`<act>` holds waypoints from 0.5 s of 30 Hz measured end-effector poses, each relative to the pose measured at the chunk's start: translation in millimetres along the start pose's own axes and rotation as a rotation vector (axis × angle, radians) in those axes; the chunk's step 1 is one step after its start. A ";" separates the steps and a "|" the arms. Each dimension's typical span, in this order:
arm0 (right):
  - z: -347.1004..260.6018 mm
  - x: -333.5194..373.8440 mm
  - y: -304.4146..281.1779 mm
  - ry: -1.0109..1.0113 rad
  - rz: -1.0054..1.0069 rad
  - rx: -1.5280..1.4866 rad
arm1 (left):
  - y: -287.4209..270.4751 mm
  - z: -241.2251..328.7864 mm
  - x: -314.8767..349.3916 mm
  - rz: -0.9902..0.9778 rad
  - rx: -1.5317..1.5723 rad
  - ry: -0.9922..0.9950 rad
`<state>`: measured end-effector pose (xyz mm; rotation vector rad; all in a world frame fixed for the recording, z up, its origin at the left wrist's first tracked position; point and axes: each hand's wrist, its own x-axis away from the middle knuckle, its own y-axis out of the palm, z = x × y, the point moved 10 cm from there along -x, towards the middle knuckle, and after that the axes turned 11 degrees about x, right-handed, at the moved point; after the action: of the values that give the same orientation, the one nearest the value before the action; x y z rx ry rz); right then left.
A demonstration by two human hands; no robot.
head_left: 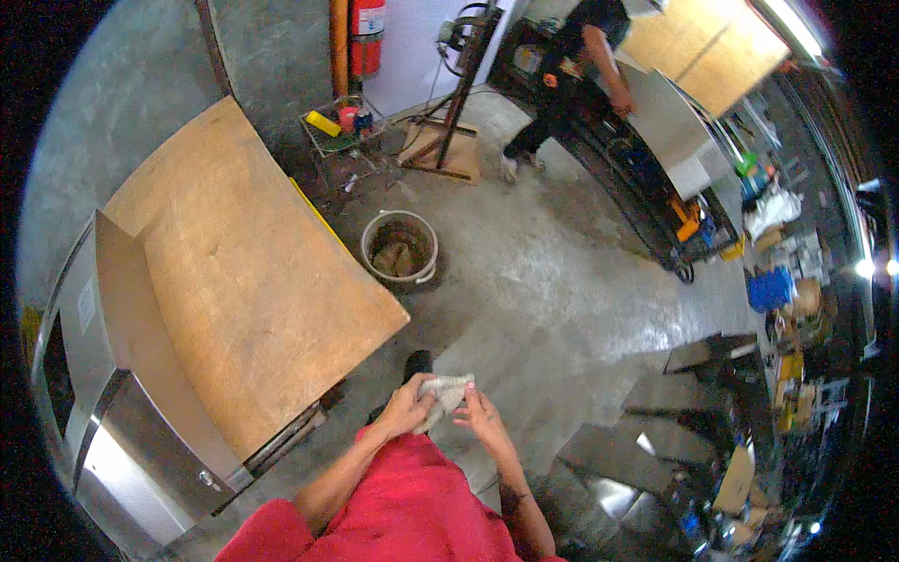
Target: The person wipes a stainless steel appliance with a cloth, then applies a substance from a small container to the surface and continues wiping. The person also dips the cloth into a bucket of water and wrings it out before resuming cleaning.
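Observation:
Before my body, both hands grip a crumpled pale cloth (446, 388); whether it is a rag or a work glove I cannot tell. My left hand (406, 409) has its fingers wrapped round the cloth's left side. At its upper right edge, my right hand (483, 419) pinches it between thumb and fingers. Past the hands, on the floor, stands a pale bucket (428, 272) with something brownish inside. A wood-topped table (272, 309) lies to my left, and a bent stainless steel panel or housing (164, 365) rests on it.
A co-worker (585, 56) stands at the far right beside a dark cart (609, 155) bearing metal sheets and an orange tool (686, 220). At the back are a small wire stand (342, 140), a fire extinguisher (368, 37) and a metal frame (459, 103). Dark metal pieces (646, 450) lie right.

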<state>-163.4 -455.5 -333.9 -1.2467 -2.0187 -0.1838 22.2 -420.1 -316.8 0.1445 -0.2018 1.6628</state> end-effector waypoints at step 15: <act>-159.4 -319.5 -159.9 0.090 -0.217 0.442 | -128.0 -64.0 -364.4 0.524 0.080 -0.408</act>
<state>-132.1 -841.4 -389.8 -0.7327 -1.9744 0.0993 188.2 -748.2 -451.2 0.5291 -0.5155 2.1511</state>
